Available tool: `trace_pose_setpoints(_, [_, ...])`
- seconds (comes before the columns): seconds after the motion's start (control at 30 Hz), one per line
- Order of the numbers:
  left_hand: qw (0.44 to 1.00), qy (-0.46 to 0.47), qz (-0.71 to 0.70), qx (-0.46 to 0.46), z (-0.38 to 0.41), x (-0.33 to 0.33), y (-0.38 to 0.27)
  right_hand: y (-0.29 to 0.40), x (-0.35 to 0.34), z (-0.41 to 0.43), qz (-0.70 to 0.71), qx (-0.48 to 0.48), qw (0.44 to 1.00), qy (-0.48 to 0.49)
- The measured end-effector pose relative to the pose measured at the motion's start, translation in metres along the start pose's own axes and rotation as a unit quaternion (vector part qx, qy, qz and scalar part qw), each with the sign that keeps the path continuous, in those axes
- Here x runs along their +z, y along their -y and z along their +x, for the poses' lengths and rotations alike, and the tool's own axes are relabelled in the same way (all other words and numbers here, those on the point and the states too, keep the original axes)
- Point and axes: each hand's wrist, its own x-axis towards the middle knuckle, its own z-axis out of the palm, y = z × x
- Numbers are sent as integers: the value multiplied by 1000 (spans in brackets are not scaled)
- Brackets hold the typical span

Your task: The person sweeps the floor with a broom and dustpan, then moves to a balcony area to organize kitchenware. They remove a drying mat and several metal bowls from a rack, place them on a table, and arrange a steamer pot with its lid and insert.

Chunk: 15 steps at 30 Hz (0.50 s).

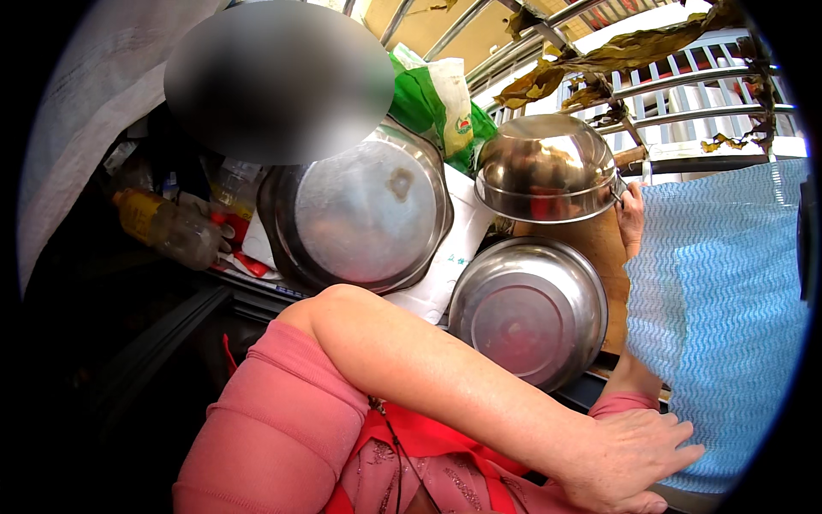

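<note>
My left forearm crosses the view, and my left hand (632, 453) is at the lower right with its fingers apart, overlapping the lower edge of a blue-and-white wavy-striped cloth (738, 308). Whether it touches the cloth I cannot tell. Farther off, my right hand (631, 221) has its fingers at the side handle of an upturned, shiny steel pot (546, 160). The cloth hides part of my right forearm. Nearer me, a steel basin (523, 327) lies bottom up, partly covered by my left forearm. Left of both, a larger scuffed metal pan (366, 212) also shows its underside.
A brown board (578, 250) lies under the pot and basin. Metal window bars (693, 87) with dried leaves (642, 51) run behind. A green-and-white bag (437, 103) stands near them. Plastic bottles (173, 231) lie at left, beside a pale curtain-like fabric (96, 109).
</note>
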Motion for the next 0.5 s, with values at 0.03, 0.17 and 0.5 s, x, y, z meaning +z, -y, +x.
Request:
trace_pose_setpoints(0.03, [1000,-3,1,-1,1,1,1,-1,3,0,2,3,1000,1])
trace_pose_setpoints(0.17, [1000,5,2,-9,3,2,4,-2,12,-1,9,17,1000,6])
trace_pose_setpoints(0.5, [1000,-18,14,14,1,5,8,-2,27,4,19,43,999,10])
